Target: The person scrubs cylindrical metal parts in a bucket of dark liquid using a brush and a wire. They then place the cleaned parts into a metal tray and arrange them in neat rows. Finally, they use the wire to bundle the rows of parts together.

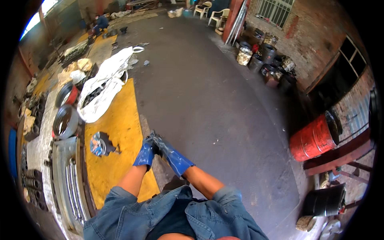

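Both of my hands wear blue work gloves with dark, soiled fingers, and they meet low in front of my body. My left hand (147, 147) points away from me, its fingers closed against the other glove. Across from the right comes my right hand (163, 145), its fingers also closed where the two gloves touch. Anything between them is hidden by the dark glove fingers. Left of my hands, on a yellow floor sheet (120, 120), stands a small container (97, 145) with a multicoloured side and a dark patch beside it.
Left are a metal trough (66, 150) with rods, open drums (66, 121) and a white bulk bag (98, 102). To the right lies a red drum (312, 138), with a black drum (325, 200) nearer. Cans (269, 54) line the brick wall; a person (101, 23) crouches far left.
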Motion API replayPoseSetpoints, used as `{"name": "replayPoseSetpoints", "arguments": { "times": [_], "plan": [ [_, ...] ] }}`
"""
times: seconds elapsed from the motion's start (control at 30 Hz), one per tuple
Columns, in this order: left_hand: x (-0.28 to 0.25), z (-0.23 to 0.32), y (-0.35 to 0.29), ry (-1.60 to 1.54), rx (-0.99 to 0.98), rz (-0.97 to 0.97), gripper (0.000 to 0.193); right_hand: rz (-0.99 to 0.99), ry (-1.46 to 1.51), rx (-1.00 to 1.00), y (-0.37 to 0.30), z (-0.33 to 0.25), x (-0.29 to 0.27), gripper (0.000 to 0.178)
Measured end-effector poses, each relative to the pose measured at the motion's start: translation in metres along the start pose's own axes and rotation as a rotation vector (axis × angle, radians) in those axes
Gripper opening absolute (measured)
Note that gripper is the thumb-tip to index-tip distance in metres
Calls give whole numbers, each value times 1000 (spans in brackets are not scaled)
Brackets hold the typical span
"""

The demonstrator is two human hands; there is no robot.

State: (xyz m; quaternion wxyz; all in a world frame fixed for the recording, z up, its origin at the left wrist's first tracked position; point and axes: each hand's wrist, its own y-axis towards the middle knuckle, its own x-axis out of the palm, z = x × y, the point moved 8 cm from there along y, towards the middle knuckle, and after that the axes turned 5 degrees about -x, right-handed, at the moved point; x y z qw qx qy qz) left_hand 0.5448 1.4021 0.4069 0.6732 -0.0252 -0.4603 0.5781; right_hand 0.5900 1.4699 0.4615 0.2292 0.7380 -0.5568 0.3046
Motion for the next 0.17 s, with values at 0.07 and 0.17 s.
{"name": "replayPoseSetpoints", "arguments": {
  "times": [0.07, 0.17],
  "plan": [
    [51, 5, 42, 86, -19, -33, 47, 31, -64, -42, 28, -42, -36, 42],
    [137, 47, 110, 369, -8, -73, 51, 51, -3, 7, 84, -130, -82, 38]
  ]
}}
